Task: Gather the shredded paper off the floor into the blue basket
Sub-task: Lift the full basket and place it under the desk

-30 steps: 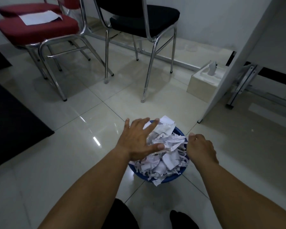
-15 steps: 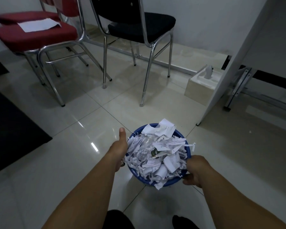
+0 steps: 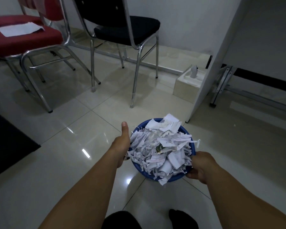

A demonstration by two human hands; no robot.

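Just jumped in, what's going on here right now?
A person holds the blue basket with both hands: the left hand on its left side, thumb pointing up, the right hand curled round the near right rim. The shredded paper is heaped above the rim, with a few strips hanging over the edge. Whether the basket rests on the floor or is lifted is unclear.

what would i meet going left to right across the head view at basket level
left hand → blue basket, heaped with shredded paper and gripped from both sides → right hand
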